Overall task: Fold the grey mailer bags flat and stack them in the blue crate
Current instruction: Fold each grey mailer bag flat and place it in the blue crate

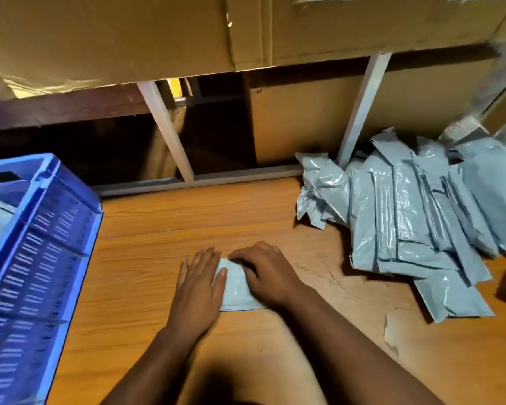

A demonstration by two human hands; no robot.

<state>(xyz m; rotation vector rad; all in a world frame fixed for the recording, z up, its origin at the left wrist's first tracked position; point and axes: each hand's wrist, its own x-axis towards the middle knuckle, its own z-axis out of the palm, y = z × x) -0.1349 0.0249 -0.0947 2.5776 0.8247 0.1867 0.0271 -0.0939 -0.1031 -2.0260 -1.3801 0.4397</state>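
- Step in hand: the flattening of one folded grey mailer bag [236,290], which lies on the wooden tabletop [164,229] at near centre, pinned under both hands.
- Left hand [200,283]: the grip is spread open, fingers straight and flat; it presses the bag's left edge and grasps nothing.
- Right hand [268,273]: palm down on the bag's right part, fingers lightly bent with their tips on the far edge; a pressing contact, no evident pinch.
- Bag relative to grips: directly beneath and between the two hands, only its middle strip and near edge visible.
- Supply: a loose pile of unfolded bags [415,211] lies at far right, well apart from the hands.
- Destination: the blue crate [38,258] stands at left, apart from the bag; pale grey material shows inside it.
- Next move, by judgement: it calls for closing a grip on the flattened bag without letting the fold spring open, then carrying it left over the crate's rim.
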